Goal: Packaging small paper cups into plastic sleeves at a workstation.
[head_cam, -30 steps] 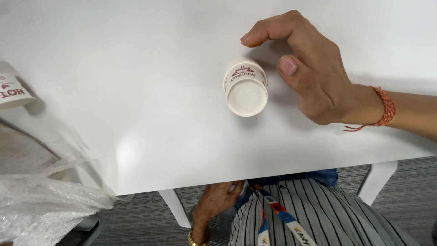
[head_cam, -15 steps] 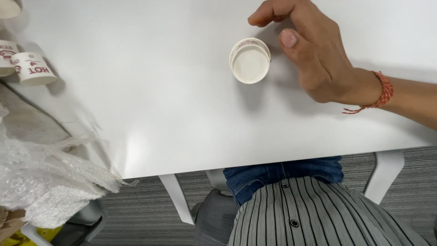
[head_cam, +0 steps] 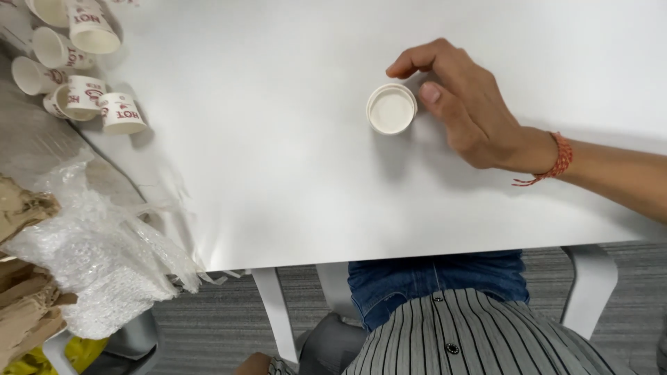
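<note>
The cup (head_cam: 391, 109) stands upright mid-table (head_cam: 278, 153). The right hand (head_cam: 472, 111) curls loosely beside it, thumb and forefinger near the rim, not clearly pinching. Grip the wall lightly to avoid crushing it. The left hand is unseen.

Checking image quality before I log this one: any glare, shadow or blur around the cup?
Head view: sharp; the white table is bright and nearly blown out; soft shadows fall below the white paper cup and the right hand; the left-edge cups stay readable.
</note>
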